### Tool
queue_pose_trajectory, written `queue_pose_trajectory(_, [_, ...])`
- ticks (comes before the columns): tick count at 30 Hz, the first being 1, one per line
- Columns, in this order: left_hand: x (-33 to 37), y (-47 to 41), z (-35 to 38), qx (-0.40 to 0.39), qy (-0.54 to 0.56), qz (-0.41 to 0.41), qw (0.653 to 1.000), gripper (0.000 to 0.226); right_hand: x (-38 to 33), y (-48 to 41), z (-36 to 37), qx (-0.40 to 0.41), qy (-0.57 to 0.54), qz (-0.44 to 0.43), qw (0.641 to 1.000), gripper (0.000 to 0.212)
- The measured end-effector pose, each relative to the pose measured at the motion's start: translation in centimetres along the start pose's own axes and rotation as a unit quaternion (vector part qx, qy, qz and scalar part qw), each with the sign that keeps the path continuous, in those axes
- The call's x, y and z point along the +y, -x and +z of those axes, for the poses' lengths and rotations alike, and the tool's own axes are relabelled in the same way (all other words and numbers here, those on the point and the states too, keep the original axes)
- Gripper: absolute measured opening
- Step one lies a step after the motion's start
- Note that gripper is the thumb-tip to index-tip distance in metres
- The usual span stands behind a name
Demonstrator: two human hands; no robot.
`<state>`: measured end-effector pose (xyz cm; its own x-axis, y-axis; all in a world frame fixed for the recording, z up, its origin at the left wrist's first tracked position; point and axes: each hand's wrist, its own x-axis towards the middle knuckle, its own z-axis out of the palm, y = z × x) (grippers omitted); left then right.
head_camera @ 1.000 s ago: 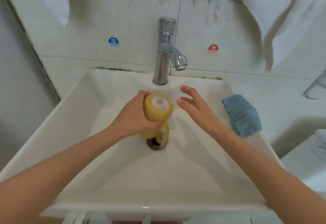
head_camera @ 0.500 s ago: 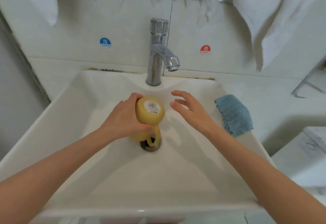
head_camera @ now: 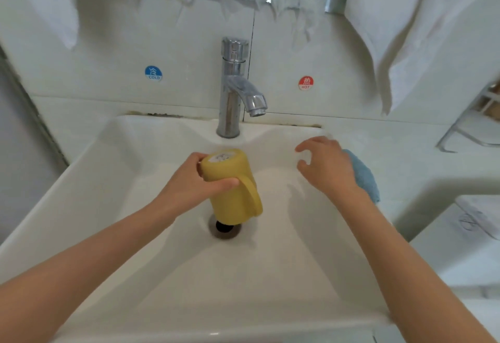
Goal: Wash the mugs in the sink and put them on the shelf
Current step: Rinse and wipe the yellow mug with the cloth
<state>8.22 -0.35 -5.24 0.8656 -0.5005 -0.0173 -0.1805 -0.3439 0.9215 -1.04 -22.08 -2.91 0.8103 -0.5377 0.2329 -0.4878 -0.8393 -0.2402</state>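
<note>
Yellow mug (head_camera: pixel 234 194) inverted, label on base, left hand (head_camera: pixel 193 184) holding.

Left hand (head_camera: pixel 194 183) gripping, right hand (head_camera: pixel 328 170) loosely spread

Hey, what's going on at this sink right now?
A person is working at the white sink. Their left hand grips a yellow mug, tipped bottom-up over the drain. The right hand, fingers loosely curled and holding nothing, hovers by the blue cloth at the sink's right edge. No water is visibly running from the faucet.
</note>
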Motion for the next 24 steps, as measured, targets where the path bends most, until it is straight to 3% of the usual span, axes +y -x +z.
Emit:
queue_pose_trajectory(4, [0.1, 0.1, 0.1, -0.036, 0.151, -0.070, 0.985, 0.051, 2.4, 0.0, -1.5, -0.105, 0.084, 0.136, 0.982, 0.060])
queue_pose_trajectory(7, [0.4, 0.1, -0.3, -0.043, 0.196, -0.075, 0.977, 0.053, 3.2, 0.2, -1.5, -0.177, 0.110, 0.147, 0.967, 0.062])
queue_pose_trajectory(12, [0.5, 0.2, -0.7, -0.043, 0.229, -0.077, 0.969, 0.062, 3.1, 0.3, -1.8, -0.116, 0.121, 0.141, 0.976, 0.023])
queue_pose_trajectory(15, [0.4, 0.2, -0.8, -0.036, 0.251, -0.078, 0.964, 0.057, 2.7, 0.4, -2.2, -0.039, 0.113, 0.109, 0.987, 0.040])
queue_pose_trajectory(17, [0.4, 0.1, -0.9, -0.036, 0.264, -0.082, 0.960, 0.055, 2.3, 0.2, -2.0, 0.071, 0.032, 0.026, 0.997, 0.052])
queue_pose_trajectory(19, [0.3, 0.0, -1.1, -0.035, 0.280, -0.088, 0.955, 0.054, 1.5, -0.1, -1.4, 0.124, -0.124, -0.044, 0.984, 0.054])
queue_pose_trajectory(22, [0.1, -0.1, -1.4, -0.032, 0.307, -0.104, 0.945, 0.051, -0.9, 0.1, -0.9, 0.054, -0.295, -0.017, 0.954, 0.053])
queue_pose_trajectory(24, [0.0, -0.2, -1.6, -0.033, 0.330, -0.114, 0.936, 0.049, -1.9, 0.6, -0.3, -0.036, -0.324, 0.027, 0.945, 0.050])
